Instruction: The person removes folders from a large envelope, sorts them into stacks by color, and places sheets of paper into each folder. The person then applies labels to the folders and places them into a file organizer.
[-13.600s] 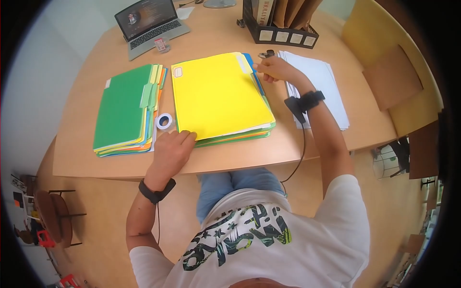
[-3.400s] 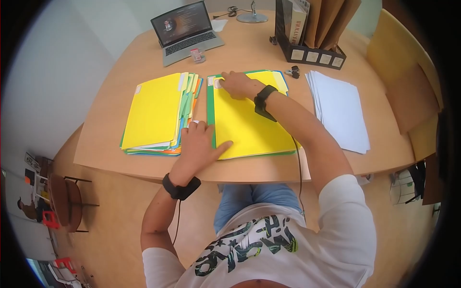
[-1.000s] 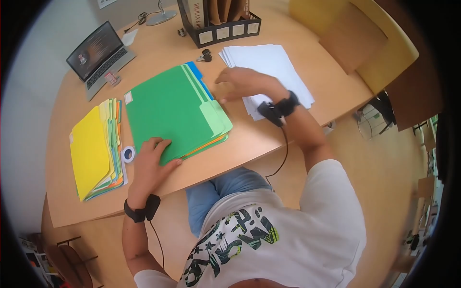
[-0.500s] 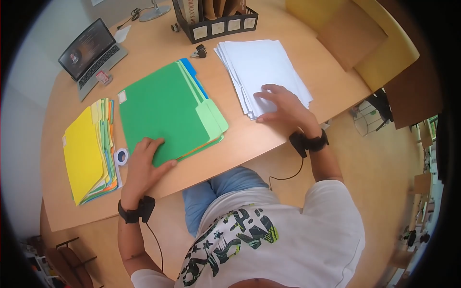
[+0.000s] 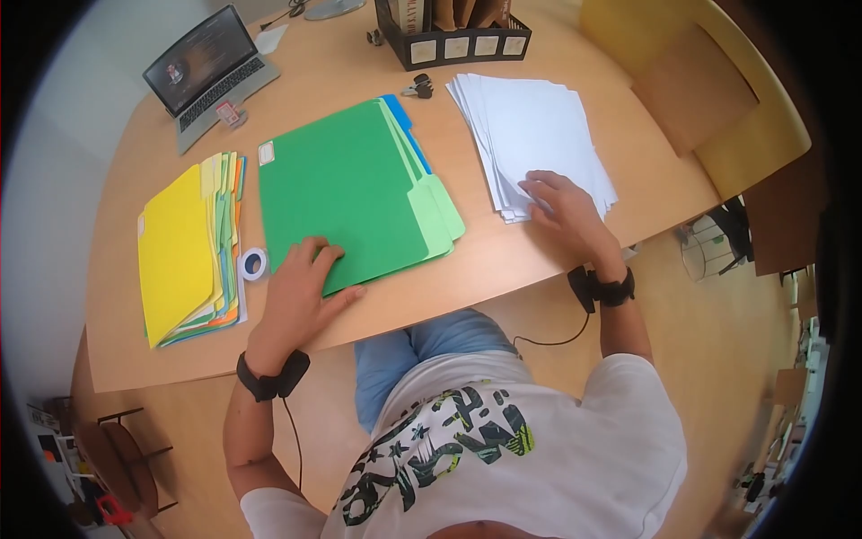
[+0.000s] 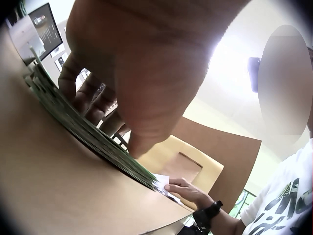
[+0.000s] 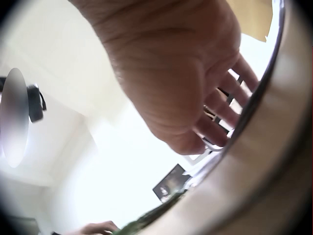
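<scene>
A green folder tops the middle stack. My left hand rests on its near left corner, fingers loosely bent and thumb spread along the near edge. The left wrist view shows the left hand over the layered stack edge. To the right, my right hand touches the near part of the white paper pile, its fingertips on a sheet that bows slightly. The right wrist view shows the right hand with long, relaxed fingers over the papers, thumb near the index finger.
Left of the green stack are a yellow-topped folder stack and a tape roll. Farther back stand a laptop, a small red-and-white item, black clips and a black file holder. A yellow chair is at the right.
The yellow folder no longer tops the middle stack; green does, and yellow tops the left stack. My right hand has moved from beside the green stack onto the papers. My left hand stays on the folders.
</scene>
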`<state>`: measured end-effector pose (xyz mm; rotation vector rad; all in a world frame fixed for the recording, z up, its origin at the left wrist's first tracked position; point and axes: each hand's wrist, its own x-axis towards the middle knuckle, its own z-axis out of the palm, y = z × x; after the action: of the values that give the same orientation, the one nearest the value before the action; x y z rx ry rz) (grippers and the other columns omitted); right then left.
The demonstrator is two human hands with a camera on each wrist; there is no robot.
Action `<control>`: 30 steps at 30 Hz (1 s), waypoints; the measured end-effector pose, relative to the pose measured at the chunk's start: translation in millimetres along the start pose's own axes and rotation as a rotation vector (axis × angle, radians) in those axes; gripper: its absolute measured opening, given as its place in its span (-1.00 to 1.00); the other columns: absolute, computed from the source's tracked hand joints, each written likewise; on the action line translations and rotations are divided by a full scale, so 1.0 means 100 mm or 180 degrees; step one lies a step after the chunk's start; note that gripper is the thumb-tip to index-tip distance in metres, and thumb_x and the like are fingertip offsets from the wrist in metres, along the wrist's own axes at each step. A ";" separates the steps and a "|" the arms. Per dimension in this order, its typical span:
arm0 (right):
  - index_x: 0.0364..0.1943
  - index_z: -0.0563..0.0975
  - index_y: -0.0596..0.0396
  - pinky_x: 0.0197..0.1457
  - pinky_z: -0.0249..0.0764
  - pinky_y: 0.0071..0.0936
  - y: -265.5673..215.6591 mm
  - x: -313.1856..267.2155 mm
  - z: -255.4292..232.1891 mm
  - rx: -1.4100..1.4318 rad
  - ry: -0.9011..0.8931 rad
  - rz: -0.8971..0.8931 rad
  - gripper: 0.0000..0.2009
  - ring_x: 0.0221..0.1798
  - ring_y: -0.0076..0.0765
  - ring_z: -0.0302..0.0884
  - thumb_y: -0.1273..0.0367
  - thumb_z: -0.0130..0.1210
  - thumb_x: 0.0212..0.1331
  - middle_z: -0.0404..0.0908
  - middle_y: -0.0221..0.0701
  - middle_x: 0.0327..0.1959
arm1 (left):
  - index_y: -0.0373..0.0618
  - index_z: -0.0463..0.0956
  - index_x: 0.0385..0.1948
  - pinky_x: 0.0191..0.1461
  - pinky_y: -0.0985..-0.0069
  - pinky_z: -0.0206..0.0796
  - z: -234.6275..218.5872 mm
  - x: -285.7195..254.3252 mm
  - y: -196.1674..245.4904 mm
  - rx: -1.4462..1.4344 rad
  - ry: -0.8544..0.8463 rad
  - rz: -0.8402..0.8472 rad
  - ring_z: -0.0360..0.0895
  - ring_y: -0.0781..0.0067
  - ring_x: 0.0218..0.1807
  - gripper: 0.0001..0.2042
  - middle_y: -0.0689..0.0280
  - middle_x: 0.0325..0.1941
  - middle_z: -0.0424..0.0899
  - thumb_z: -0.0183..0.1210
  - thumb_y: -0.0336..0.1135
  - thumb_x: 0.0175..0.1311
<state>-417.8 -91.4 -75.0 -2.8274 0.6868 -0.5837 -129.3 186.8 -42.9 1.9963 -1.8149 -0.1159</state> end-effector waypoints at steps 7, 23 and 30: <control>-0.06 0.56 0.07 0.02 0.44 -0.31 0.00 0.03 -0.01 0.0168 0.0001 0.0142 -0.74 0.00 -0.10 0.48 0.36 0.00 0.21 0.53 -0.29 0.01 | -0.21 0.41 -0.11 0.01 0.28 0.30 -0.01 0.02 -0.18 -0.0335 -0.0221 -0.0073 0.39 0.04 0.03 -0.56 0.12 0.02 0.45 0.26 -0.10 0.09; -0.17 0.52 0.19 -0.30 0.34 -0.53 -0.53 0.58 -0.49 0.1433 0.1318 0.0000 -0.81 -0.40 -0.43 0.37 0.35 -0.03 0.34 0.51 -0.33 -0.40 | -0.23 0.40 -0.31 -0.39 0.51 0.33 -0.06 -0.35 -0.29 -0.0206 0.1859 -0.0737 0.42 0.42 -0.45 -0.85 0.26 -0.43 0.46 -0.04 -0.34 0.40; -0.12 0.52 0.06 -0.20 0.52 -0.22 -1.57 1.11 0.02 0.0756 0.0442 -0.1668 -0.80 -0.18 -0.09 0.56 0.37 0.02 0.20 0.57 -0.27 -0.14 | -0.12 0.27 -0.31 -0.30 0.65 0.41 0.06 -0.60 -0.35 -0.2350 0.3075 -0.1156 0.37 0.67 -0.30 -0.81 0.46 -0.36 0.32 -0.15 -0.23 0.49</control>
<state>-263.1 -5.8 -0.5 -2.7456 -0.1207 -0.8778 -107.4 244.4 -75.2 1.4085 -0.6484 0.0633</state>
